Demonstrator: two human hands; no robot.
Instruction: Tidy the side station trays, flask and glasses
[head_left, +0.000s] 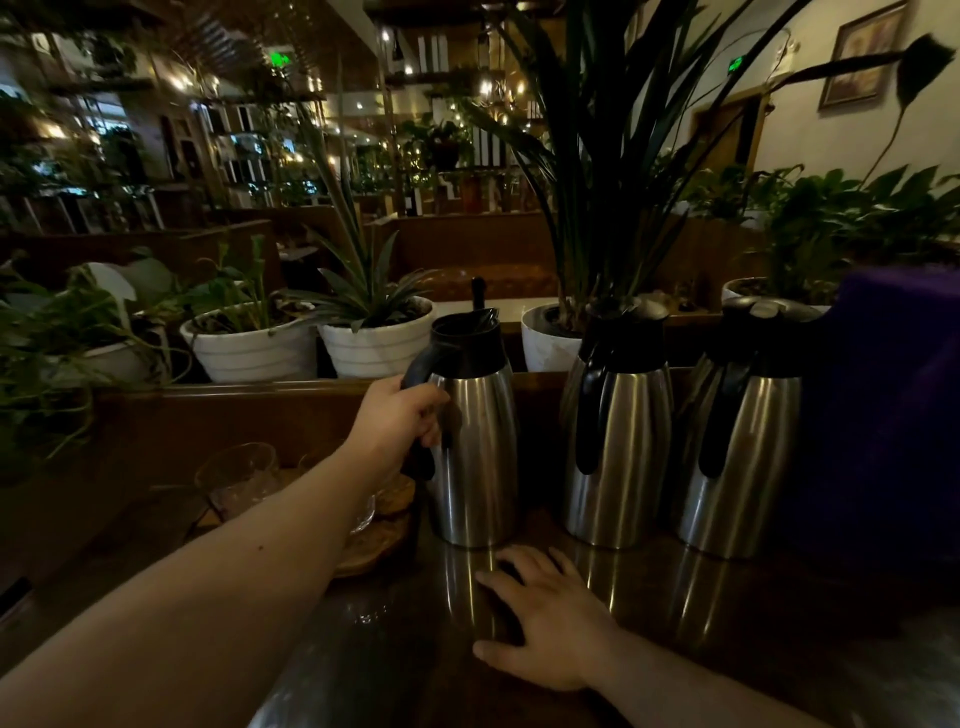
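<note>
The brushed-steel vacuum flask with a black collar, spout and handle stands upright toward the back of the dark, glossy wooden surface, leftmost in a row of three. Its lid appears to be off or raised, since the black neck looks open at the top. The left hand grips the flask's black handle, fingers clenched around it, with the forearm stretched out from the near left corner. The flask's base seems to rest on the surface, though the dim light makes contact hard to confirm.

To its right stand two matching steel flasks with closed black lids, the middle one near it and the far one just beside a dark purple bulk at the right edge. The right hand lies flat on the surface in front of the flasks, fingers spread and holding nothing.

Beyond the left edge, lower down, sit a clear drinking glass and a round woven tray, partly hidden by the forearm. White ribbed plant pots line the ledge behind.

The step in hand looks like the flask one: lining it up with its two neighbours. The next move likely calls for a short slide or lift by the handle, keeping it upright and its handle turned like the others, then seeing to the glass and tray.
</note>
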